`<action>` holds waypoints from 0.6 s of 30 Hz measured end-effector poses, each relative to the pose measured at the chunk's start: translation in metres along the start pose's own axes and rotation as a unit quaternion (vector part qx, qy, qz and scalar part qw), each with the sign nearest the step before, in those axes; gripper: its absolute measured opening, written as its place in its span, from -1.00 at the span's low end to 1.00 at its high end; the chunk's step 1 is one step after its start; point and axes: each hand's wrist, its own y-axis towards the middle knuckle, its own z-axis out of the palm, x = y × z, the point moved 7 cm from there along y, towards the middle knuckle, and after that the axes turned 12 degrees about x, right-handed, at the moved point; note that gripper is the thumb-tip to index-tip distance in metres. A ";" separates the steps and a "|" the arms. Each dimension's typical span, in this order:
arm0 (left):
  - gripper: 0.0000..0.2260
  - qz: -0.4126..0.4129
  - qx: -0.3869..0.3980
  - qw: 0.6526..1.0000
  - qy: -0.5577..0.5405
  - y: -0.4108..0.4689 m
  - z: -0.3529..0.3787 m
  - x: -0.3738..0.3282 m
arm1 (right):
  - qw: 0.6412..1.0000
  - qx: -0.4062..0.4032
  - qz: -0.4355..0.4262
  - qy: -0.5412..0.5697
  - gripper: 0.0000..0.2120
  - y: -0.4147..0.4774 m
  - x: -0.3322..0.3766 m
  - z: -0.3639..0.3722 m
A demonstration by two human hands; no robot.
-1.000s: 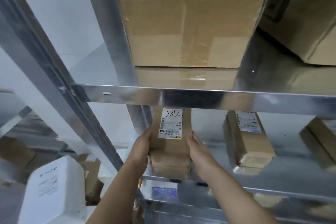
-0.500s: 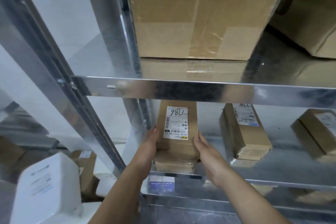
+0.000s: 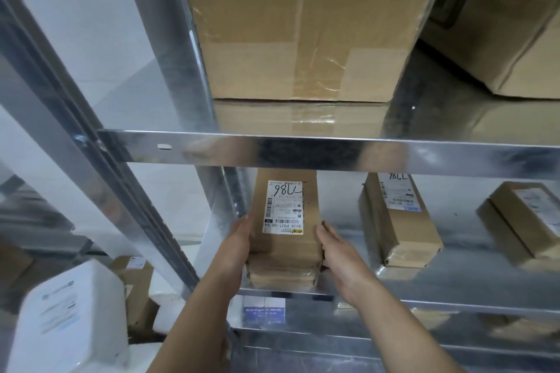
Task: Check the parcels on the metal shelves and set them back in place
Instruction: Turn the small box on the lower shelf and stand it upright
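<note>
low on the left is a white box [image 3: 69, 321] with a paper label on it. next to it a shiny metal post [image 3: 121, 191] of the rack goes up. on the top shelf [image 3: 333, 150] sits a big brown box [image 3: 303, 24], shut with clear tape.

the left hand [image 3: 235, 247] is under that shelf. its fingers look straight and lie flat on the left side of a small brown parcel [image 3: 286, 236]. i cannot see the thumb.

the parcel is at the left end of the lower shelf [image 3: 454, 278], near the front edge, with its long side going from near to far. its white label [image 3: 283, 206] faces up and has big numbers written by hand. i cannot tell if the parcel sits on the shelf or is just above it.

the right hand [image 3: 339, 254] lies flat on the right side of the parcel, fingers straight. so the two hands press it between them.

i think the parcel is light, because it is small and flat hands can carry it. the cardboard looks stiff, so it should not bend. the clear tape on its near end looks smooth and may be a bit slippery. the long sides are the best place to hold it, one hand on each, with the label kept up.

to the right a second parcel [image 3: 400, 221] lies on the same shelf, apart from the first. a third parcel [image 3: 527, 221] lies farther right, turned a little.
</note>
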 end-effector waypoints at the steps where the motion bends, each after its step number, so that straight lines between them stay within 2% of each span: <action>1: -0.58 -0.003 0.001 1.000 0.004 0.000 0.001 0.001 | 1.000 -0.002 0.003 -0.009 -0.55 -0.003 0.002 0.003; 6: -0.40 -0.019 0.008 1.000 0.016 -0.001 0.003 0.007 | 0.999 0.012 0.013 -0.044 -0.56 -0.005 0.003 0.008; 9: -0.51 -0.021 0.009 1.000 0.009 -0.002 0.004 0.005 | 0.999 0.014 0.013 -0.044 -0.55 -0.007 0.002 0.009; 15: -0.45 -0.025 0.019 0.999 0.015 -0.003 0.005 0.005 | 1.000 0.011 0.000 -0.026 -0.58 -0.005 0.002 0.008; 18: -0.54 -0.018 0.031 0.999 0.003 -0.006 0.006 0.005 | 1.000 0.012 -0.003 0.003 -0.59 -0.006 0.002 0.005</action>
